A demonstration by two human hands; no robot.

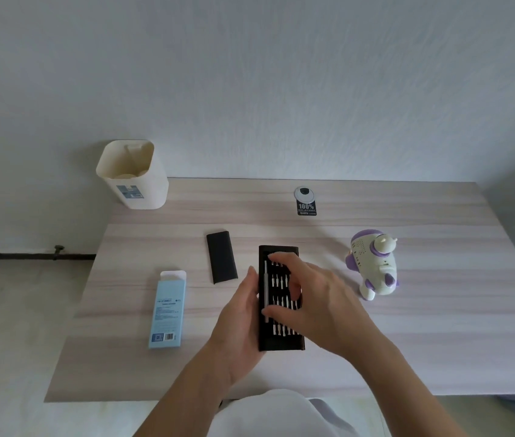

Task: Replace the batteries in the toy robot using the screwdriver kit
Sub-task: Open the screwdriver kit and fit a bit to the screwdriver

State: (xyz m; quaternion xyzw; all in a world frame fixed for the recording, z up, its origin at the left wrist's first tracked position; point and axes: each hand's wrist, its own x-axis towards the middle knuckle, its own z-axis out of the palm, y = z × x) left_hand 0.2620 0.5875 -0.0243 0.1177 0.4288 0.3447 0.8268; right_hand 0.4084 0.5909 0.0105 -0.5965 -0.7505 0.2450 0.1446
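Observation:
A black screwdriver kit tray [281, 340] with several rows of silver bits lies in the middle of the wooden table [439, 342]. My left hand [237, 323] holds the tray's left edge. My right hand [309, 298] reaches over the tray, and its thumb and fingertips touch the grey screwdriver handle [266, 285] lying along the tray's left side. The kit's black sleeve [221, 257] lies apart to the upper left. The white and purple toy robot [374, 266] stands upright to the right of the tray. A light blue battery box [168, 310] lies to the left.
A cream plastic bin [133, 175] stands off the table's far left corner. A round cable grommet with a black "100%" label [306, 201] sits near the table's back edge. A white wall rises behind the table.

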